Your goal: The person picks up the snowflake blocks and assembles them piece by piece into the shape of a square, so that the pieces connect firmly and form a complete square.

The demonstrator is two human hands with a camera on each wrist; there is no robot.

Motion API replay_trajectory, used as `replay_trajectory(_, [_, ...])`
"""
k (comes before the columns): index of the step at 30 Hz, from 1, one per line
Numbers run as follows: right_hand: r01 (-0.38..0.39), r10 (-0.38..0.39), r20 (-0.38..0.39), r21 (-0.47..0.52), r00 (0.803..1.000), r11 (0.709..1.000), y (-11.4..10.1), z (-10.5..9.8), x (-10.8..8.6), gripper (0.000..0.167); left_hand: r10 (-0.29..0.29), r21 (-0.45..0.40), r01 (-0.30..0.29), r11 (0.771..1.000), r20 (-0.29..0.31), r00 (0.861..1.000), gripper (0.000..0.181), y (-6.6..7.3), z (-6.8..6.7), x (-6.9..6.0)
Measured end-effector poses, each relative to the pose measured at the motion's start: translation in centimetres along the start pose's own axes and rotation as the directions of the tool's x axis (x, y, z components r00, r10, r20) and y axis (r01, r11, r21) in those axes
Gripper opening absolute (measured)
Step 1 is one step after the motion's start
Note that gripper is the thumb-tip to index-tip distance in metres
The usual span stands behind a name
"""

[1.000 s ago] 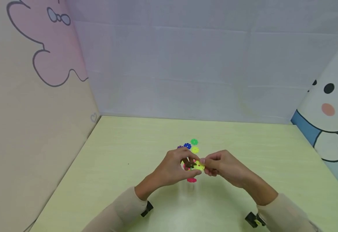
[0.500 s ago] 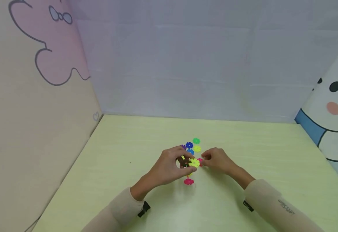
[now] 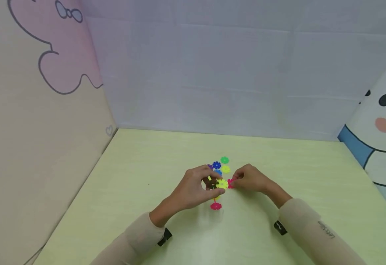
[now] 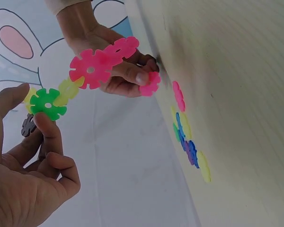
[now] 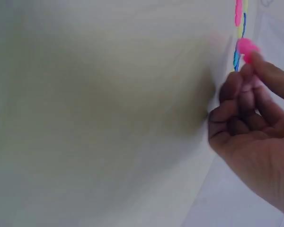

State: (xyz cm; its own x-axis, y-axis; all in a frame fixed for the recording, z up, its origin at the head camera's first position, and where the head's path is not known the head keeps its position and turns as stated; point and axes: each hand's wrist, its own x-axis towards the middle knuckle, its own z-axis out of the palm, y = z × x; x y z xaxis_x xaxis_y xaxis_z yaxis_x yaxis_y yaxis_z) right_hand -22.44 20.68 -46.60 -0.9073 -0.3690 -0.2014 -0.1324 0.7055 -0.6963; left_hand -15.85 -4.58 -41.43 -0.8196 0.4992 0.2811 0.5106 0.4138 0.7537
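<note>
In the head view my left hand (image 3: pixel 193 189) holds a chain of joined plastic snowflake discs. The left wrist view shows its thumb and fingers pinching round a green snowflake disc (image 4: pixel 48 111), with yellow discs (image 4: pixel 68 92) and a dark brown disc (image 4: pixel 28 125) beside it. Pink discs (image 4: pixel 91 78) form the chain's other end, held off the table. To the right, my right hand (image 3: pixel 254 180) pinches a single pink snowflake disc (image 4: pixel 150 84) between thumb and fingertips. That disc is apart from the chain and blurred in the right wrist view.
Several loose snowflake discs lie on the pale table (image 3: pixel 130 176) beyond the hands, among them a green one (image 3: pixel 224 160), a yellow one (image 3: pixel 225 169) and a dark blue one (image 3: pixel 216 165). A grey-white sheet (image 3: pixel 232 73) hangs behind the table; cartoon-printed panels stand at both sides.
My right hand has left the yellow disc at the chain, moved to the loose discs and now pinches a pink one. My left hand has kept its grip on the chain, shifting slightly.
</note>
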Motion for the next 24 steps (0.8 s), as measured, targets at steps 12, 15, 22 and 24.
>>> replay_trajectory(12, [0.179,-0.114,-0.279,0.217,0.953,0.96,-3.6,-0.9,-8.6,0.013,-0.036,0.006,0.036,0.999,0.003,0.999,0.03,0.4,-0.3,-0.3])
replay_trajectory(15, [0.248,-0.188,-0.337,0.145,0.922,0.958,-4.7,-0.6,-9.6,0.009,-0.029,0.002,0.029,1.0,0.013,1.0,0.03,0.4,-0.4,-0.2])
replay_trajectory(22, [0.298,-0.234,-0.396,0.109,0.888,0.948,-5.9,-0.1,-10.2,0.009,-0.054,-0.002,0.054,0.999,0.052,0.997,0.031,0.7,-0.6,-0.3])
replay_trajectory(24, [0.3,-0.228,-0.4,0.125,0.888,0.946,-6.0,0.0,-10.2,0.009,-0.067,-0.006,0.068,0.998,0.061,0.996,0.032,0.8,-0.6,-0.3])
